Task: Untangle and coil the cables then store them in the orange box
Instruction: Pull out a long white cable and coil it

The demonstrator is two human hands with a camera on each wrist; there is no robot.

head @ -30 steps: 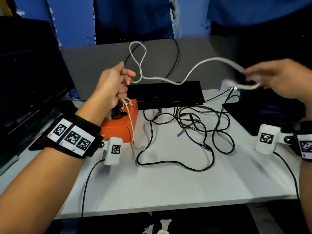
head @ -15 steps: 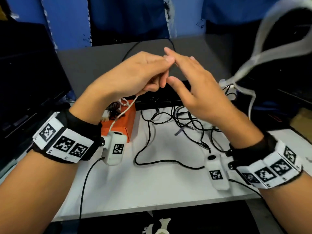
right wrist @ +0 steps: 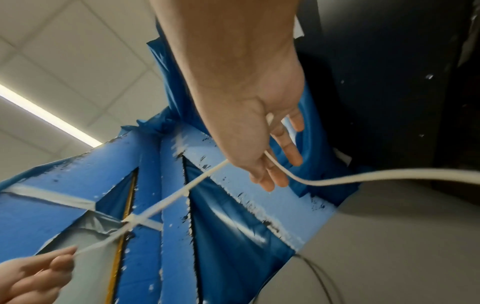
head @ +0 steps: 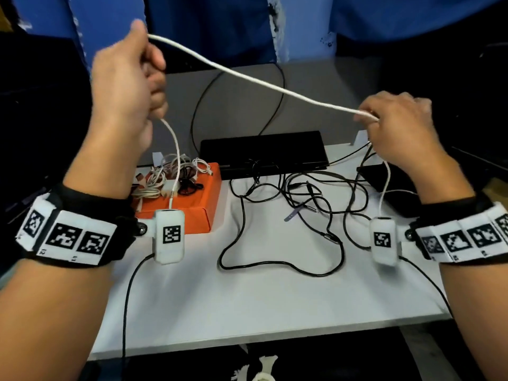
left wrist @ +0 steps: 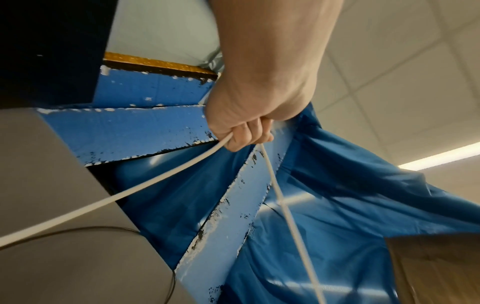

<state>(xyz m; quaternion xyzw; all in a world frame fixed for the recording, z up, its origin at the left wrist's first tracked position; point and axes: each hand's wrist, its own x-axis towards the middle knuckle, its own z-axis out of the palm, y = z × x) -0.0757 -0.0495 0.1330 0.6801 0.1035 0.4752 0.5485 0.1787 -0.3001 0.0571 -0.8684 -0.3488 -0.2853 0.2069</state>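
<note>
A white cable [head: 247, 78] stretches in the air between both hands. My left hand [head: 129, 86] is raised at the upper left and grips it in a fist [left wrist: 241, 131]; one end hangs down toward the orange box [head: 203, 204]. My right hand [head: 398, 125] pinches the cable lower at the right [right wrist: 262, 160], and the rest trails down past the wrist. The orange box holds several pale and dark cable bundles [head: 170, 177]. Tangled black cables [head: 297, 210] lie on the white table [head: 247, 312].
A flat black device [head: 264, 149] lies behind the tangle and another dark device [head: 390, 180] sits at the right edge. A black monitor [head: 33, 133] stands at the left. Blue panels and a grey board [head: 330, 86] back the table.
The hands were together at the centre half a second ago. They have moved apart, the left up and left, the right down and right, pulling the white cable out nearly straight.
</note>
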